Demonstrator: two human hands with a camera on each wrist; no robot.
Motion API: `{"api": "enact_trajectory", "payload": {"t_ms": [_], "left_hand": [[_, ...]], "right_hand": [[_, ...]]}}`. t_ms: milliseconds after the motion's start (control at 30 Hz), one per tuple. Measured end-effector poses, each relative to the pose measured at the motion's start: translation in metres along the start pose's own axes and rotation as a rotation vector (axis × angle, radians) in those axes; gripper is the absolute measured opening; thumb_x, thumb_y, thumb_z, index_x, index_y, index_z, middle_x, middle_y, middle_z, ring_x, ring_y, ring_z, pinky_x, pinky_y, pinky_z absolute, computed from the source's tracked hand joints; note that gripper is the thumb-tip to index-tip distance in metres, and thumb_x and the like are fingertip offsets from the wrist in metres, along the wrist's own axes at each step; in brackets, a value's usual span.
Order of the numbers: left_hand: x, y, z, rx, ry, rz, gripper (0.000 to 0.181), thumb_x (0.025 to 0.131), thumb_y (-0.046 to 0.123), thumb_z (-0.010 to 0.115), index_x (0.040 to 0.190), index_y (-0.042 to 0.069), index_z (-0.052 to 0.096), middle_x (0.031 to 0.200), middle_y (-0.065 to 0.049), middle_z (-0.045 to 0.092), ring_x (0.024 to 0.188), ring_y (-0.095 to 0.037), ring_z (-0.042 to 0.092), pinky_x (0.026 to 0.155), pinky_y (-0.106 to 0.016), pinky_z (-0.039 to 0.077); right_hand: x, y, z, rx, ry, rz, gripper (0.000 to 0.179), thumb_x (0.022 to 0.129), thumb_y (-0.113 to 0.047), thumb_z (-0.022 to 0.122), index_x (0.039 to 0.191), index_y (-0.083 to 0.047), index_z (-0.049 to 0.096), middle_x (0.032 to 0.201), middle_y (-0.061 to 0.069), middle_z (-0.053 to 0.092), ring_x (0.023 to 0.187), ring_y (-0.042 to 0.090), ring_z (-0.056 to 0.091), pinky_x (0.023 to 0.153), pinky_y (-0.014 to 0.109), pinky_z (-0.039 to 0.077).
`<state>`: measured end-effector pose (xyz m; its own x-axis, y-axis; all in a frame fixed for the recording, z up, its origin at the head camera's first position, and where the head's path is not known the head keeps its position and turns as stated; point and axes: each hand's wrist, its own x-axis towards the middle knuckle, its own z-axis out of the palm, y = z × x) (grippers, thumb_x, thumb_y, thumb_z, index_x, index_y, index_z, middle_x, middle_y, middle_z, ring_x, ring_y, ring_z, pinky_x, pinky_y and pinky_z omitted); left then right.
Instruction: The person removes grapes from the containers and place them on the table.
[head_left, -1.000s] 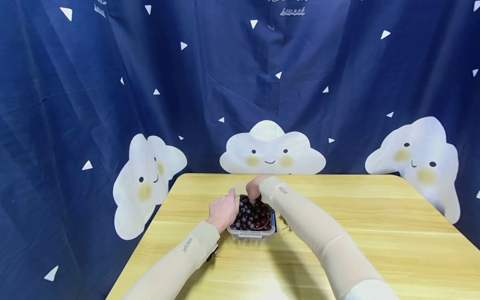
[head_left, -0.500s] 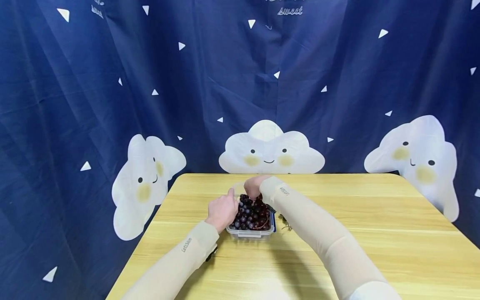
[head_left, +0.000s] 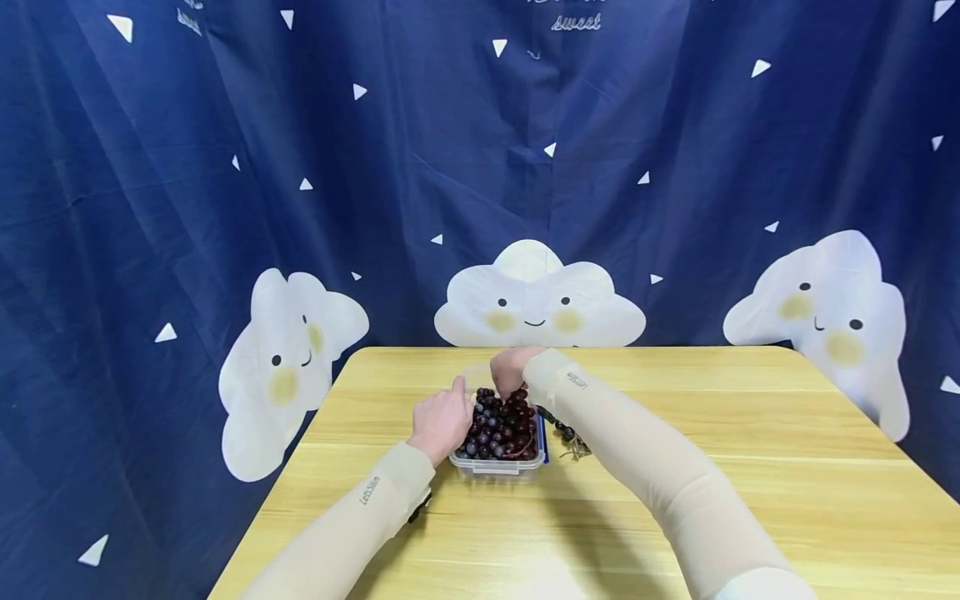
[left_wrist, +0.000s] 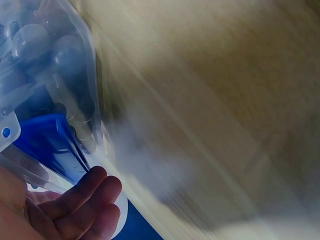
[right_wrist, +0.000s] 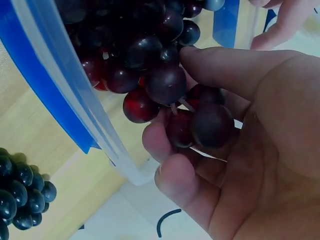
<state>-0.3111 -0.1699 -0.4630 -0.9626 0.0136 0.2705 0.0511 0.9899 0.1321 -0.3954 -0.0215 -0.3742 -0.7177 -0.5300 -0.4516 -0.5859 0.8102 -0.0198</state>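
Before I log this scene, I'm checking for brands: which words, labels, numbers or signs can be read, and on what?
"LetsSlim": left sleeve.
"sweet": curtain, top centre.
Too small or blurred to read: print on the right sleeve; curtain's upper-left lettering.
Cut off by the frame edge: lettering above "sweet".
No numbers can be read.

Clear container of dark grapes on a wood-grain table; clock positions are read about the container. At nine o'clock, the left hand grips the rim; at twelve, the right hand bends down over the grapes. Pale sleeves enter from eight and four. At three: a blue flap and, just beyond, a smaller dark bunch. Behind, a navy curtain bears smiling clouds at half past nine, just past twelve and half past two.
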Motion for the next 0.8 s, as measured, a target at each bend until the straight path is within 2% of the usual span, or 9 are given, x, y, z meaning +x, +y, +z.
{"api": "enact_trajectory", "payload": {"t_ms": [100,233,300,333,400,467,567,667,800], "left_hand": [[0.0,0.0,-0.001,0.001,0.002,0.001,0.042,0.101,0.033,0.053,0.138,0.015,0.051,0.084,-0.015,0.072,0.07,-0.032,0.069,0.054,-0.047,0.05],[0.0,0.001,-0.003,0.002,-0.002,0.004,0.042,0.101,0.033,0.053,0.138,0.014,0.052,0.082,-0.014,0.071,0.069,-0.032,0.068,0.053,-0.046,0.049],[-0.001,0.001,-0.004,0.003,-0.004,0.005,0.042,0.101,0.034,0.053,0.138,0.014,0.052,0.081,-0.014,0.071,0.069,-0.032,0.068,0.053,-0.046,0.049],[-0.001,0.002,-0.004,0.005,-0.006,0.005,0.042,0.101,0.034,0.053,0.137,0.013,0.052,0.081,-0.014,0.071,0.069,-0.032,0.068,0.053,-0.046,0.05],[-0.002,0.002,-0.003,0.006,-0.009,0.004,0.041,0.101,0.034,0.054,0.136,0.013,0.052,0.081,-0.014,0.071,0.069,-0.032,0.068,0.053,-0.046,0.05],[-0.002,0.002,-0.003,0.004,-0.007,0.003,0.04,0.101,0.034,0.055,0.134,0.013,0.053,0.08,-0.014,0.07,0.068,-0.032,0.068,0.053,-0.046,0.05],[-0.002,0.002,-0.003,0.002,-0.004,0.002,0.039,0.1,0.034,0.055,0.133,0.013,0.053,0.079,-0.014,0.07,0.067,-0.031,0.067,0.053,-0.047,0.05],[-0.001,0.001,-0.001,0.0,-0.008,0.0,0.041,0.1,0.036,0.055,0.135,0.013,0.052,0.08,-0.014,0.07,0.068,-0.032,0.068,0.053,-0.047,0.049],[0.0,0.001,-0.001,0.005,-0.023,-0.009,0.046,0.101,0.038,0.054,0.141,0.014,0.05,0.083,-0.015,0.071,0.071,-0.032,0.069,0.054,-0.047,0.05]], "right_hand": [[-0.004,-0.001,-0.002,0.0,-0.005,-0.015,0.027,0.093,-0.009,0.062,0.069,-0.02,0.069,0.059,-0.005,0.052,0.046,0.01,0.039,0.049,0.026,0.036],[-0.008,-0.002,-0.003,-0.007,-0.015,-0.026,0.042,0.091,-0.003,0.054,0.053,-0.019,0.048,0.048,-0.004,0.033,0.042,0.012,0.028,0.046,0.027,0.03],[-0.011,-0.002,-0.004,0.006,-0.016,-0.032,0.043,0.09,-0.002,0.052,0.051,-0.02,0.046,0.047,-0.004,0.034,0.041,0.011,0.029,0.045,0.026,0.03],[-0.012,-0.002,-0.004,0.017,-0.021,-0.034,0.042,0.09,-0.001,0.052,0.052,-0.02,0.048,0.048,-0.004,0.036,0.041,0.011,0.031,0.044,0.026,0.031],[-0.016,-0.001,-0.004,0.042,-0.015,-0.044,0.038,0.091,-0.002,0.054,0.059,-0.019,0.06,0.052,-0.003,0.046,0.042,0.01,0.037,0.044,0.025,0.036],[-0.021,0.0,-0.005,0.059,0.0,-0.064,0.03,0.093,-0.002,0.057,0.073,-0.018,0.072,0.062,-0.001,0.06,0.045,0.011,0.046,0.046,0.024,0.042],[-0.03,0.002,-0.007,0.075,0.03,-0.102,0.024,0.095,-0.003,0.059,0.095,-0.018,0.079,0.082,0.0,0.072,0.055,0.015,0.057,0.053,0.027,0.05],[-0.036,0.004,-0.008,0.08,0.05,-0.14,0.024,0.095,-0.004,0.059,0.1,-0.016,0.078,0.092,-0.002,0.072,0.068,0.024,0.069,0.065,0.034,0.058],[-0.043,0.007,-0.01,0.085,0.071,-0.175,0.021,0.095,-0.005,0.06,0.1,-0.015,0.078,0.094,-0.005,0.069,0.078,0.029,0.073,0.075,0.041,0.06]]}}
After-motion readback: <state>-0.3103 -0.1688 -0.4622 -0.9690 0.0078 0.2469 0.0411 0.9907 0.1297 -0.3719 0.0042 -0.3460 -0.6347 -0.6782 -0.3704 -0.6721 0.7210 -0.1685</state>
